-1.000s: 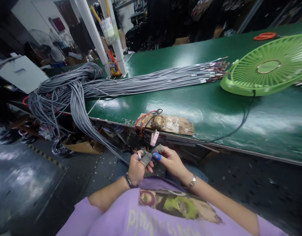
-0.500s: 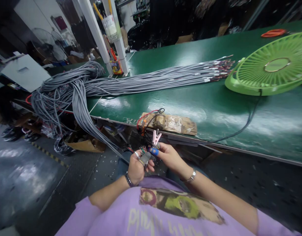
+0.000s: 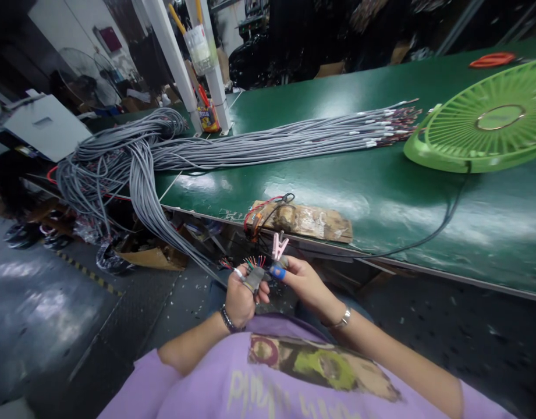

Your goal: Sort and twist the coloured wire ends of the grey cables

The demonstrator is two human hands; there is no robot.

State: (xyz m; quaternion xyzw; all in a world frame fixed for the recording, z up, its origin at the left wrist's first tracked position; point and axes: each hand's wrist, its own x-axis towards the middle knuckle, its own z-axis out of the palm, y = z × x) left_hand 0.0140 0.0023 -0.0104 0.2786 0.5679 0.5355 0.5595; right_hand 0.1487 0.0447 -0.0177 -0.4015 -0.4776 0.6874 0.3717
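Note:
My left hand (image 3: 241, 298) is closed around the end of a grey cable, with thin coloured wires (image 3: 255, 263) fanned out above its grey-covered thumb. Just to the right, my right hand (image 3: 303, 283) has thumb and forefinger pressed together, with blue tape around one digit. What sits between those fingertips is too small to make out. A pink clothespin (image 3: 279, 247) stands right above the fingertips, near the bench edge; whether the hand touches it I cannot tell. More grey cables (image 3: 180, 241) hang from the bench toward my left hand.
A wooden block (image 3: 313, 222) with red and black leads lies at the edge of the green bench (image 3: 364, 192). Behind it stretches a long bundle of grey cables (image 3: 250, 149). A green fan (image 3: 486, 125) occupies the right side, its cord trailing over the edge.
My right hand has drawn slightly away from the left hand's wires. The coloured wires now show more openly, spread in a fan. The view has shifted slightly.

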